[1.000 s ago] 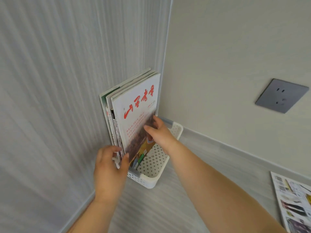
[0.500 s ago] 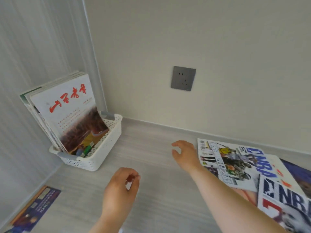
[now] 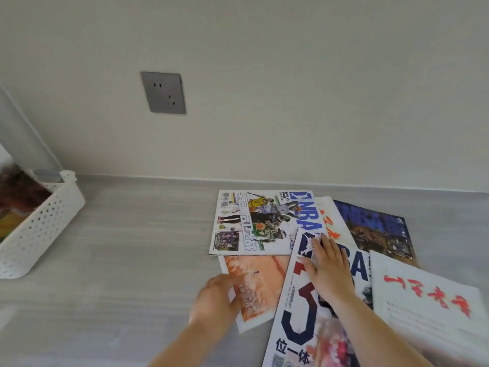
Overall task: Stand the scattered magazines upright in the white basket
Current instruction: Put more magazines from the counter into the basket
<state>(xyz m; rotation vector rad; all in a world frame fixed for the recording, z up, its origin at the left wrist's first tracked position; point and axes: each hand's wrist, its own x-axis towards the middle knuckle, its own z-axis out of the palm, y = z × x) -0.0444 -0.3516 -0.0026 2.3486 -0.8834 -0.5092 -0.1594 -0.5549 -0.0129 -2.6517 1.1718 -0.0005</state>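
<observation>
The white basket stands at the far left, with the lower part of the upright magazines showing inside it. Several magazines lie scattered flat on the floor at right: an NBA issue with players, an orange-covered one, a large NBA issue with red and blue print, a dark blue one and a white one with red characters. My left hand is curled at the orange magazine's left edge, blurred. My right hand lies flat on the large NBA issue, fingers spread.
A cream wall with a grey socket runs along the back, with a grey skirting below it. Grey wood-look floor lies bare between the basket and the magazine pile.
The view has swung right, away from the basket. Both hands left the upright magazines and moved over to the scattered pile; the right hand now rests on the large NBA issue.
</observation>
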